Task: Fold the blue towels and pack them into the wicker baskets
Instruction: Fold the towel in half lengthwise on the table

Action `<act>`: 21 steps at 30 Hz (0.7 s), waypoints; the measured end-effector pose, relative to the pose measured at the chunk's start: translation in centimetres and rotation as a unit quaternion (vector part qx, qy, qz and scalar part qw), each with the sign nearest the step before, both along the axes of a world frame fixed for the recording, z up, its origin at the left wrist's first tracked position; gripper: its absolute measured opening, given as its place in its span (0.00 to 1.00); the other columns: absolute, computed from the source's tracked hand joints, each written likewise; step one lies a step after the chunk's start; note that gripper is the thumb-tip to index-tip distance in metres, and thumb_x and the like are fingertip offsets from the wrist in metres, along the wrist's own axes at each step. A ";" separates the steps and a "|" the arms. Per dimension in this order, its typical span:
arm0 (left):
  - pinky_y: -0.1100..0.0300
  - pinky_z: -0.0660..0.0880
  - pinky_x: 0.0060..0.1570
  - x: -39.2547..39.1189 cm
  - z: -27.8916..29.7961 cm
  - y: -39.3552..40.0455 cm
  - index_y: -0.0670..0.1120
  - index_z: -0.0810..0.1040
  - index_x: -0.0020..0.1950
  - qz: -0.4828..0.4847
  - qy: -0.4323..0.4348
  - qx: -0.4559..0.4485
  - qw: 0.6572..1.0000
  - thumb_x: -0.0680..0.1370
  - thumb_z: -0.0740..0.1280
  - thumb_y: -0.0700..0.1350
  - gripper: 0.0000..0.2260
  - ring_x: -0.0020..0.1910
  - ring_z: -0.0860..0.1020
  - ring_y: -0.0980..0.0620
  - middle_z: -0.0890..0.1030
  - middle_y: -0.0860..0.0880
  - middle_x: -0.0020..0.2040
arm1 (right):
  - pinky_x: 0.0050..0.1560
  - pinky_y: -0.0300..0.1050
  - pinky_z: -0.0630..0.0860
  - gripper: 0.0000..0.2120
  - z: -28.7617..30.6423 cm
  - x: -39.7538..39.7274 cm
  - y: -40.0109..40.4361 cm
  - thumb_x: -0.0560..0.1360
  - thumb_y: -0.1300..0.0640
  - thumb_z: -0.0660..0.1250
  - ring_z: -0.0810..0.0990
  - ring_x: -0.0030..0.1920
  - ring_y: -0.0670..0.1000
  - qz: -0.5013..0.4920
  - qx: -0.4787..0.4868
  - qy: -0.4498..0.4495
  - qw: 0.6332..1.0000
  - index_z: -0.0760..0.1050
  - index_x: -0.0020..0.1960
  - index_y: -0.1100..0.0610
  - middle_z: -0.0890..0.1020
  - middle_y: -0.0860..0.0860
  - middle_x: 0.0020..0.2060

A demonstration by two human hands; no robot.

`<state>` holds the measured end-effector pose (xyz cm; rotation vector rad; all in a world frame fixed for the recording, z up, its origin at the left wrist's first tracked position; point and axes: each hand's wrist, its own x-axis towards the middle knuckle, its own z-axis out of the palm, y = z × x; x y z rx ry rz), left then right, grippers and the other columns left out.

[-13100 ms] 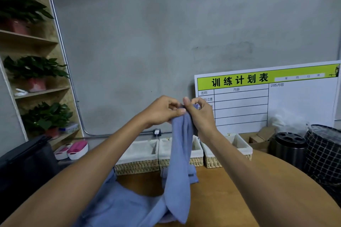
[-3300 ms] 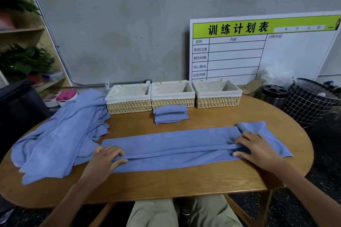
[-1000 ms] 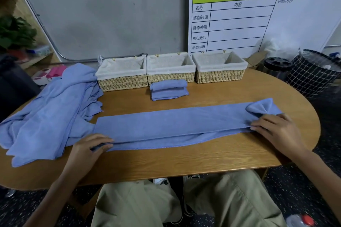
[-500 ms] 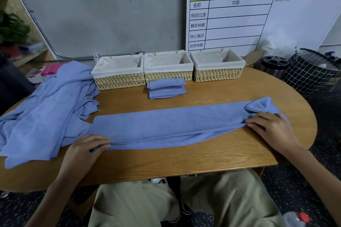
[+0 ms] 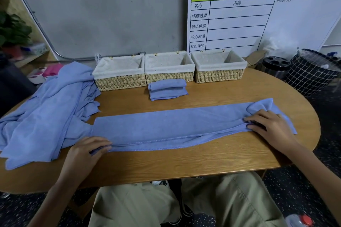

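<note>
Terrycloth strip (long, flat) pinched by hands.

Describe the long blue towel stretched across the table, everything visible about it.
The long blue towel is soft, plush-looking cloth with a stitched hem, folded lengthwise into a narrow band with layered edges showing along its near side. It lies flat across the wooden table, running left to right. Its right end is bunched and rumpled. The left hand pinches its near left corner; the right hand grips its right end. Its left end meets the pile of unfolded blue towels.
</note>
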<state>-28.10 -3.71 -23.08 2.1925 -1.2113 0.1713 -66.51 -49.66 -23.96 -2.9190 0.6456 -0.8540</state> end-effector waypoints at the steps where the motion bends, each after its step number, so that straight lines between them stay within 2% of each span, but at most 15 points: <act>1: 0.69 0.71 0.52 0.0 0.0 0.0 0.51 0.87 0.50 0.000 0.001 0.001 1.000 0.71 0.77 0.40 0.09 0.50 0.79 0.61 0.84 0.59 0.48 | 0.42 0.52 0.71 0.17 0.1 -0.3 0.1 0.76 0.40 0.60 0.78 0.45 0.50 0.005 0.012 -0.002 1.000 0.82 0.56 0.47 0.79 0.42 0.48; 7: 0.77 0.67 0.51 0.0 -0.1 -0.1 0.49 0.87 0.49 0.005 -0.006 0.000 1.000 0.70 0.78 0.38 0.10 0.50 0.78 0.61 0.84 0.57 0.47 | 0.49 0.51 0.67 0.18 1.0 -1.8 0.4 0.74 0.36 0.60 0.80 0.48 0.48 0.004 0.021 -0.001 1.000 0.82 0.52 0.46 0.80 0.40 0.47; 10: 0.77 0.67 0.51 0.1 -0.2 -0.1 0.49 0.87 0.50 0.006 -0.010 0.008 1.000 0.70 0.78 0.38 0.10 0.50 0.77 0.61 0.84 0.56 0.47 | 0.48 0.52 0.68 0.24 1.1 -2.1 0.5 0.77 0.32 0.54 0.81 0.46 0.48 0.000 0.011 -0.002 1.000 0.81 0.48 0.47 0.80 0.39 0.46; 14: 0.77 0.67 0.51 0.1 -0.2 -0.1 0.50 0.87 0.50 0.011 -0.005 0.013 1.000 0.71 0.78 0.40 0.10 0.51 0.77 0.61 0.84 0.58 0.48 | 0.44 0.51 0.67 0.30 1.7 -2.9 0.5 0.77 0.31 0.51 0.82 0.42 0.52 -0.035 -0.044 -0.011 0.998 0.82 0.44 0.51 0.83 0.44 0.43; 18: 0.73 0.69 0.51 0.1 0.0 0.0 0.52 0.87 0.50 0.011 0.005 0.016 1.000 0.72 0.77 0.41 0.09 0.50 0.78 0.60 0.84 0.59 0.48 | 0.43 0.48 0.63 0.30 1.5 -3.8 0.3 0.79 0.33 0.51 0.82 0.38 0.55 -0.067 -0.094 -0.010 0.993 0.83 0.43 0.53 0.84 0.48 0.41; 21: 0.73 0.69 0.51 -0.1 -0.1 0.0 0.52 0.87 0.50 0.015 0.009 0.016 1.000 0.72 0.77 0.41 0.09 0.50 0.79 0.59 0.84 0.59 0.48 | 0.42 0.50 0.64 0.26 1.4 -4.1 0.4 0.80 0.38 0.54 0.82 0.37 0.57 -0.086 -0.122 -0.013 0.989 0.83 0.43 0.55 0.84 0.50 0.40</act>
